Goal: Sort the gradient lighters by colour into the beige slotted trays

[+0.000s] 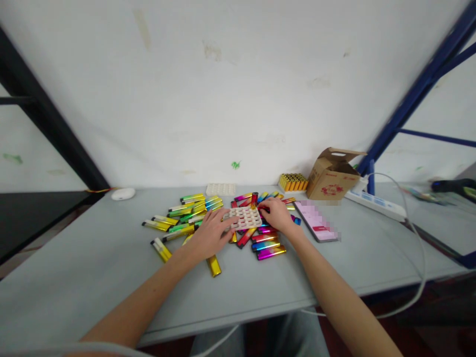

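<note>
Table: grey table, its front edge nearest, both forearms reaching over it.
Gold stick: a single gold stick lies just this side of the left wrist, apart from the heaps.
Left hand: the left hand lies palm down, fingers loosely spread, their tips gripping the left edge of the grid tray.
Grid tray: the white grid tray with rows of holes sits between the two hands, resting on top of the sticks in the middle of the table.
Right hand: the right hand is at the tray's right edge, fingers curled close together over a dark red stick; it seems to pinch it, but I cannot tell for sure.
Rainbow sticks: the rainbow sticks lie side by side below and around the right hand.
Green-yellow sticks: the green-yellow sticks are scattered left of the tray.
Phone: a phone lies flat, just right of the right hand.
Power strip: a white power strip sits farther right.
Cardboard box: an open cardboard box stands by the wall.
Yellow pack: a yellow pack is left of the box.
Spare tray: a spare tray lies behind the sticks.
Wall: a white wall stands behind the table.
</note>
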`<action>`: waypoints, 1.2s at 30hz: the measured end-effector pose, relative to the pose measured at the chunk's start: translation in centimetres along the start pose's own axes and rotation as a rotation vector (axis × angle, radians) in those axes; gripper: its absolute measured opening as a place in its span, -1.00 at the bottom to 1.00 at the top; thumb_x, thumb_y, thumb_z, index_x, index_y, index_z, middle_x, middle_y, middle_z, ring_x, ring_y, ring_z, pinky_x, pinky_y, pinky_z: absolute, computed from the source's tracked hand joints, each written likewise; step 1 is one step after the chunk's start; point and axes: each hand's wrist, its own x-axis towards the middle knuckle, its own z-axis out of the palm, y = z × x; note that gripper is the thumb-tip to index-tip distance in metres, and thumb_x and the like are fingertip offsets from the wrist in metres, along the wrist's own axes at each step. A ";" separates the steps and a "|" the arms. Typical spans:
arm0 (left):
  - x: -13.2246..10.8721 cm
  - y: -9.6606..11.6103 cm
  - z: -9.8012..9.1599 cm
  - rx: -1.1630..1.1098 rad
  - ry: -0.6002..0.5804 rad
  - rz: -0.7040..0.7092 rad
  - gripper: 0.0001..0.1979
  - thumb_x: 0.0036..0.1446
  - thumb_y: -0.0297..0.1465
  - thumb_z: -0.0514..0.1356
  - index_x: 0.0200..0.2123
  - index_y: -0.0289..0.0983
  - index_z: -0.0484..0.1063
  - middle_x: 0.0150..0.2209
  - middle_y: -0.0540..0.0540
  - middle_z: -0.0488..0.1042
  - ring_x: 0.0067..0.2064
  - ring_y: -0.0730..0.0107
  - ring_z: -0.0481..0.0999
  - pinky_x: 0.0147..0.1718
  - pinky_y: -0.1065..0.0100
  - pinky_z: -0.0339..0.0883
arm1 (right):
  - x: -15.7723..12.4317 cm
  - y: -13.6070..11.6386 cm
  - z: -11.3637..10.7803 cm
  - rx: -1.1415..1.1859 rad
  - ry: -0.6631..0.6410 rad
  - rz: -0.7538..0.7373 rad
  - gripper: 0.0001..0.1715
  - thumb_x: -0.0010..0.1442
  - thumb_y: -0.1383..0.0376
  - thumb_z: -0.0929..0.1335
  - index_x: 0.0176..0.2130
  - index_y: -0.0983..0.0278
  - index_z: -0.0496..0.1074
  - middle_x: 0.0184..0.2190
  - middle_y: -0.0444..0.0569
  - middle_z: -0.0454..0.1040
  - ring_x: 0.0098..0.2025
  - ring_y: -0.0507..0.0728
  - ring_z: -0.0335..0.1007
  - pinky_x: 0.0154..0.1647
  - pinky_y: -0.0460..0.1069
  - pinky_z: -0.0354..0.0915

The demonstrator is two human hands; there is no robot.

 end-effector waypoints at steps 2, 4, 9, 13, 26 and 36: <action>0.0 0.0 0.0 -0.002 -0.004 0.004 -0.66 0.25 -0.36 0.09 0.07 -0.16 0.43 0.11 -0.22 0.35 0.15 0.05 0.29 0.16 -0.09 0.18 | -0.1 -0.2 -0.1 -0.003 0.003 0.022 -0.76 0.22 0.31 0.32 -0.19 0.24 0.58 -0.18 0.04 0.54 -0.09 0.18 0.39 0.00 0.02 0.21; 0.1 0.1 -0.2 -0.003 -0.010 0.002 -0.66 0.25 -0.37 0.08 0.07 -0.16 0.44 0.10 -0.23 0.35 0.16 0.04 0.29 0.16 -0.08 0.19 | -0.1 -0.3 -0.1 -0.003 0.006 0.032 -0.76 0.23 0.29 0.32 -0.19 0.23 0.58 -0.18 0.03 0.55 -0.08 0.19 0.39 -0.01 0.02 0.21; 0.1 0.2 -0.4 -0.007 -0.029 -0.004 -0.64 0.26 -0.37 0.06 0.09 -0.17 0.43 0.11 -0.24 0.36 0.18 0.03 0.28 0.18 -0.10 0.15 | 0.0 -0.2 0.1 -0.020 -0.019 0.020 -0.71 0.25 0.29 0.30 -0.08 0.25 0.55 -0.13 0.06 0.56 -0.06 0.21 0.39 0.01 0.04 0.18; 0.2 0.2 -0.5 -0.003 -0.045 -0.006 -0.63 0.27 -0.36 0.05 0.11 -0.18 0.42 0.12 -0.25 0.35 0.19 0.01 0.27 0.18 -0.12 0.15 | 0.1 0.0 0.2 -0.043 -0.038 -0.012 -0.70 0.27 0.29 0.28 -0.11 0.26 0.56 -0.12 0.09 0.53 -0.05 0.19 0.36 0.08 0.07 0.13; 0.1 0.3 -0.6 -0.018 -0.016 0.015 -0.65 0.26 -0.35 0.06 0.08 -0.15 0.44 0.10 -0.21 0.37 0.17 0.05 0.29 0.18 -0.10 0.16 | -0.1 -0.3 0.1 0.046 -0.005 0.068 -0.83 0.21 0.30 0.33 -0.19 0.27 0.50 -0.25 0.01 0.57 -0.18 0.17 0.44 -0.16 0.00 0.23; 0.2 0.5 -0.8 -0.015 -0.036 0.014 -0.64 0.26 -0.36 0.06 0.09 -0.15 0.43 0.10 -0.23 0.37 0.17 0.03 0.29 0.16 -0.11 0.16 | 0.1 0.0 0.7 0.092 0.075 0.027 -0.72 0.29 0.29 0.26 -0.18 0.26 0.56 -0.19 0.04 0.57 -0.14 0.17 0.44 -0.08 -0.01 0.23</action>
